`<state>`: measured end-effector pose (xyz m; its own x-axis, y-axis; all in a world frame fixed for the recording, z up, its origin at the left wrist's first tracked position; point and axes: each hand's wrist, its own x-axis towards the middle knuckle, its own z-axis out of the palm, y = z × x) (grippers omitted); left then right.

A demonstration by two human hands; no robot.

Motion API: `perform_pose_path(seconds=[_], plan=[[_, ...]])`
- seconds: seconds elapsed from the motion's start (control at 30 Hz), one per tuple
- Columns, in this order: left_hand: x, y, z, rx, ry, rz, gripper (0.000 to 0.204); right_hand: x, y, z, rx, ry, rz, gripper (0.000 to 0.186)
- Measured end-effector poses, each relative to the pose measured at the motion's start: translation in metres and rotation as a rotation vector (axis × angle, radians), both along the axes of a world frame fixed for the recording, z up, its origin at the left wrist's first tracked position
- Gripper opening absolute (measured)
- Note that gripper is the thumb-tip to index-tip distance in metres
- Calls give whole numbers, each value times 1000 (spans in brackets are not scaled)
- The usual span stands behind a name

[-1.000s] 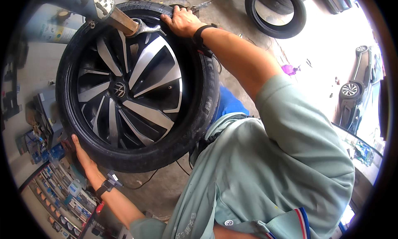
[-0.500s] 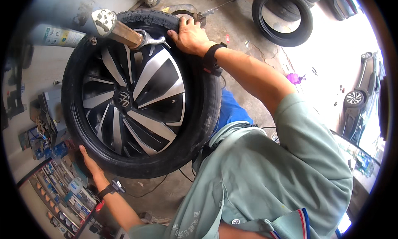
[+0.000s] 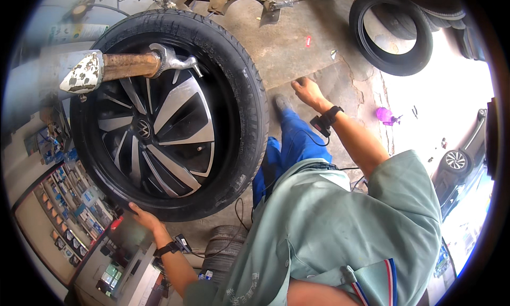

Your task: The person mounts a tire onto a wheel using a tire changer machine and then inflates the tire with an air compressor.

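Free room lies between tyre [image 3: 249,101] and right hand [image 3: 310,93], while a metal arm [image 3: 130,65] overhangs the wheel [image 3: 142,127].

Strong light [image 3: 457,88] whitens part of the cracked floor [image 3: 292,40].

On the cracked floor [image 3: 276,54] lie red scrap [image 3: 308,40]; purple object [image 3: 384,115].

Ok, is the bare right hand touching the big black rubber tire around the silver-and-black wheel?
Apart: the head view shows grey concrete floor in the gap between the bare right hand and the big black rubber tire.
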<state>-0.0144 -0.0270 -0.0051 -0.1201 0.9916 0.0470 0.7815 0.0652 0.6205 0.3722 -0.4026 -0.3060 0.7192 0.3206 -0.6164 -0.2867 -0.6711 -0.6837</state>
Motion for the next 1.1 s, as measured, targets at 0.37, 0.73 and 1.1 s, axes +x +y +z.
perform_pose_path(seconds=[0.37,0.73,1.1], plan=[[-39,26,-15,-36,132,-65,83,-39,42,-103,108,367,0,40],[-20,17,-16,-220,-240,-15,82,-58,129,-256,17,311,107,38],[-22,21,-30,-56,-121,96,77,-110,201,-353,-61,669,-222,50]])
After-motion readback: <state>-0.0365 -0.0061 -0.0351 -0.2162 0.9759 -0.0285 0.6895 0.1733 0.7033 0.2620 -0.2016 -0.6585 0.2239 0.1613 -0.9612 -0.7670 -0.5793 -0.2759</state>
